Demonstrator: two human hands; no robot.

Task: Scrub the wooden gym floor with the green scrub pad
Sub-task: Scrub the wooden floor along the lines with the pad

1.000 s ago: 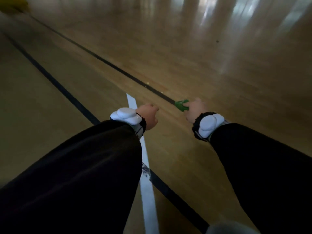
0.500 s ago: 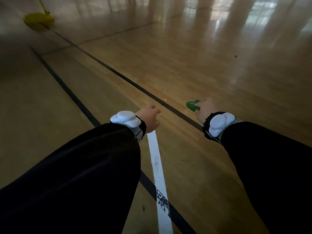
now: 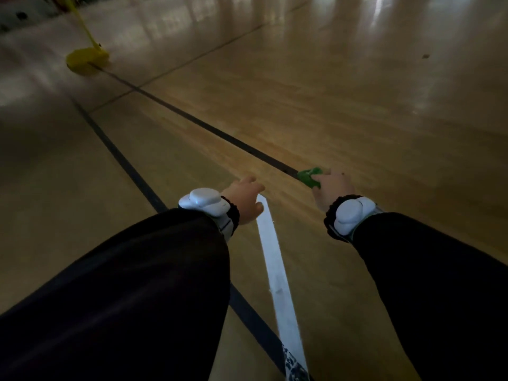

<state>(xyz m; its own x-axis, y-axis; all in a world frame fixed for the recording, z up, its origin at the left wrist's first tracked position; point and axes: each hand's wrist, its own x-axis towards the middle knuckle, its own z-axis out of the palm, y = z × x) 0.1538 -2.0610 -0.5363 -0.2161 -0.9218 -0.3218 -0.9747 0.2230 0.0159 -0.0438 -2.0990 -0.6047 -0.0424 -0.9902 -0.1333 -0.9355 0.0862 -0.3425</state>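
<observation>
Green scrub pad (image 3: pixel 310 177) pokes out ahead of the right hand (image 3: pixel 333 190), which is clamped over it, on the black line (image 3: pixel 220 133) of the wooden floor (image 3: pixel 330 105). Left hand (image 3: pixel 245 198) loosely curled, holding nothing, by the white stripe (image 3: pixel 277 276).

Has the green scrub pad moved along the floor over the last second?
Yes. The green scrub pad, under the right hand, sat on the black line, slid off to its right, and is now back on it.

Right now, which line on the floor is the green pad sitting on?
The green scrub pad under the right hand sits on the thin black line, not the white line or the wider dark line.
</observation>
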